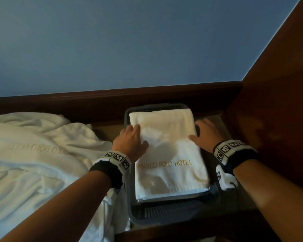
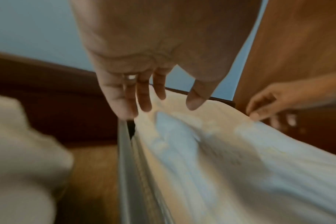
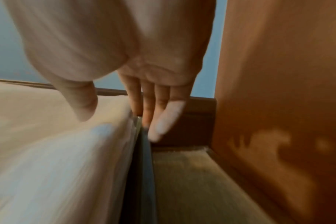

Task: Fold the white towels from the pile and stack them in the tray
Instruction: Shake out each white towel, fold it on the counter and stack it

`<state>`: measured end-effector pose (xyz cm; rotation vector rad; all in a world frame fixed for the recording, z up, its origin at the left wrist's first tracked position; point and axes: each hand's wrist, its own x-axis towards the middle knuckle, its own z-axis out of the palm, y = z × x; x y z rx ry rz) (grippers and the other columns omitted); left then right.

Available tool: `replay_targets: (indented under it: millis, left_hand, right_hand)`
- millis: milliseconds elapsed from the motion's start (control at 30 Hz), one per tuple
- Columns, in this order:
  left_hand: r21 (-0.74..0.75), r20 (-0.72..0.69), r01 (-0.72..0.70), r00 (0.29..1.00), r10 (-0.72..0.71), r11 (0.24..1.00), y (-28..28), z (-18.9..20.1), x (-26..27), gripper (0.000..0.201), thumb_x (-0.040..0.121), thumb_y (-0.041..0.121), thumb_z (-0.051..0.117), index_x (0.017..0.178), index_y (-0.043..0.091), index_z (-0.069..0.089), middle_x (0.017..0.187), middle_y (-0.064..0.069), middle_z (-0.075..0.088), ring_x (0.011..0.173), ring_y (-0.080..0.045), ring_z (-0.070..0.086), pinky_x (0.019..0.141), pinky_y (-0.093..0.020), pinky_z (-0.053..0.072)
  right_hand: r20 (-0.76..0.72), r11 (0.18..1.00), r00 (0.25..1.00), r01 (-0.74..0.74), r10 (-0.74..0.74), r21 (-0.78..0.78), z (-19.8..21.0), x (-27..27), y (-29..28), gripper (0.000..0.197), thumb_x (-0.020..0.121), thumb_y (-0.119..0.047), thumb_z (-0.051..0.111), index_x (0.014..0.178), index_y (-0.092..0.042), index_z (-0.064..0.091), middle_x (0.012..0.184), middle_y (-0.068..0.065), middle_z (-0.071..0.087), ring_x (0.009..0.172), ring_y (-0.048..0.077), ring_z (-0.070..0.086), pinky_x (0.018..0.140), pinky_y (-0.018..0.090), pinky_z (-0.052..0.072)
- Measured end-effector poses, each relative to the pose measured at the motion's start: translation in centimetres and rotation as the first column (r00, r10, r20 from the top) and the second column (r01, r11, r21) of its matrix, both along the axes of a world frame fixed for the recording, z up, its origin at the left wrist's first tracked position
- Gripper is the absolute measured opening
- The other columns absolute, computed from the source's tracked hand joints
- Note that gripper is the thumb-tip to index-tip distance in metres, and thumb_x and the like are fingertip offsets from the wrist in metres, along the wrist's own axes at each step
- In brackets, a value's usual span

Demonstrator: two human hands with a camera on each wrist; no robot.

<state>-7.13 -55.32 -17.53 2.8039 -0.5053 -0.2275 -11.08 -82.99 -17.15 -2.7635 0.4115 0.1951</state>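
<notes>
A folded white towel [image 1: 166, 154] lettered MARCO POLO HOTEL lies on top of the stack in the grey tray [image 1: 157, 212]. My left hand [image 1: 131, 138] is at the towel's left edge with fingers straight, thumb over the cloth. My right hand [image 1: 202, 132] is at the right edge, thumb on top and fingers straight down beside the tray wall. In the left wrist view the left fingers [image 2: 144, 97] hover just over the towel [image 2: 211, 151]. The right wrist view shows straight fingers [image 3: 163, 119] along the towel's side [image 3: 67, 151]. Neither hand grips the cloth.
A loose pile of white towels [image 1: 33, 154] lies to the left of the tray. A dark wooden rail [image 1: 112, 100] runs behind, and a wooden panel [image 1: 278, 102] closes the right side. The tray stands on a wooden surface [image 3: 192, 189].
</notes>
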Motion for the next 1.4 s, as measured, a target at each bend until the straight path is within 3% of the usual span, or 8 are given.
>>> replay_targets:
  millis: [133, 367, 833, 967, 1100, 1267, 1333, 1400]
  left_hand:
    - [0.259, 0.035, 0.217, 0.972, -0.234, 0.941, -2.1, -0.5, 4.5, 0.078, 0.094, 0.061, 0.051, 0.154, 0.024, 0.018, 0.165, -0.009, 0.018, 0.15, -0.031, 0.022, 0.118, -0.05, 0.027]
    - [0.377, -0.288, 0.295, 0.938, -0.192, 0.878, -3.1, -5.6, 7.2, 0.1, 0.087, 0.081, 0.037, 0.157, 0.033, -0.017, 0.167, -0.002, -0.017, 0.155, -0.024, -0.005, 0.122, -0.055, 0.006]
    - [0.425, -0.212, 0.456, 0.89, -0.404, 0.782, -1.6, -6.5, -1.7, 0.097, 0.087, 0.081, 0.002, 0.147, 0.013, -0.03, 0.159, -0.01, -0.035, 0.15, -0.026, -0.027, 0.122, -0.047, -0.01]
    - [0.374, -0.265, 0.499, 0.865, -0.426, 0.782, -0.7, -7.0, -4.0, 0.108, 0.074, 0.085, -0.013, 0.153, 0.012, -0.023, 0.151, -0.01, -0.04, 0.149, -0.027, -0.026, 0.121, -0.046, -0.009]
    - [0.356, -0.351, 0.52, 0.844, -0.405, 0.776, -0.7, -6.9, -4.0, 0.108, 0.086, 0.085, 0.019, 0.156, 0.01, -0.018, 0.16, -0.01, -0.033, 0.153, -0.03, -0.018, 0.122, -0.044, -0.006]
    - [0.192, -0.437, 0.483, 0.821, -0.366, 0.854, 1.1, -1.1, -1.4, 0.083, 0.09, 0.07, 0.052, 0.149, 0.012, 0.04, 0.152, -0.01, 0.044, 0.133, -0.031, 0.05, 0.105, -0.04, 0.045]
    - [0.132, -0.414, 0.393, 0.856, -0.309, 0.91, 3.5, 1.6, -0.6, 0.067, 0.094, 0.064, 0.05, 0.143, 0.019, 0.05, 0.135, -0.007, 0.06, 0.122, -0.029, 0.059, 0.099, -0.041, 0.05]
    - [0.158, -0.349, 0.318, 0.904, -0.248, 0.935, 7.1, 4.1, 0.1, 0.056, 0.094, 0.06, 0.053, 0.134, 0.022, 0.057, 0.122, -0.007, 0.066, 0.115, -0.029, 0.062, 0.094, -0.041, 0.052]
  right_hand:
    - [-0.154, 0.899, 0.925, -0.375, 0.347, -0.225, 0.3, 4.0, 0.8, 0.085, 0.087, -0.06, 0.06, 0.155, -0.032, 0.019, 0.164, -0.001, 0.004, 0.149, 0.028, 0.012, 0.116, 0.05, 0.026]
    - [-0.441, 0.849, 0.808, -0.502, 0.391, -0.167, -5.8, 6.2, 0.0, 0.107, 0.077, -0.085, 0.043, 0.152, -0.04, -0.02, 0.163, 0.003, -0.023, 0.152, 0.026, -0.007, 0.12, 0.051, 0.014]
    - [-0.485, 0.696, 0.715, -0.668, 0.504, -0.263, -6.2, -0.2, 0.5, 0.103, 0.072, -0.088, 0.003, 0.148, -0.027, -0.032, 0.149, 0.015, -0.047, 0.144, 0.035, -0.033, 0.121, 0.052, -0.005]
    - [-0.535, 0.656, 0.66, -0.716, 0.528, -0.236, -6.5, -2.2, 0.7, 0.102, 0.077, -0.09, 0.013, 0.143, -0.032, -0.04, 0.144, 0.009, -0.054, 0.139, 0.03, -0.041, 0.119, 0.051, -0.012]
    - [-0.592, 0.699, 0.67, -0.675, 0.448, -0.236, -6.9, -1.7, 1.3, 0.102, 0.077, -0.09, 0.02, 0.129, -0.038, -0.05, 0.141, 0.006, -0.057, 0.14, 0.03, -0.04, 0.119, 0.054, -0.011]
    - [-0.687, 0.721, 0.65, -0.641, 0.325, -0.266, -4.4, -0.2, 3.4, 0.105, 0.077, -0.088, 0.032, 0.149, -0.04, -0.027, 0.157, 0.007, -0.035, 0.151, 0.033, -0.009, 0.121, 0.052, 0.006]
    - [-0.652, 0.723, 0.689, -0.62, 0.316, -0.304, -2.5, 1.0, 5.5, 0.088, 0.085, -0.075, 0.039, 0.157, -0.033, 0.01, 0.164, 0.012, 0.009, 0.144, 0.033, 0.03, 0.115, 0.045, 0.029]
    - [-0.562, 0.738, 0.753, -0.586, 0.343, -0.335, -0.4, 2.4, 8.3, 0.06, 0.09, -0.061, 0.043, 0.136, -0.024, 0.052, 0.133, 0.007, 0.056, 0.112, 0.027, 0.059, 0.098, 0.039, 0.048]
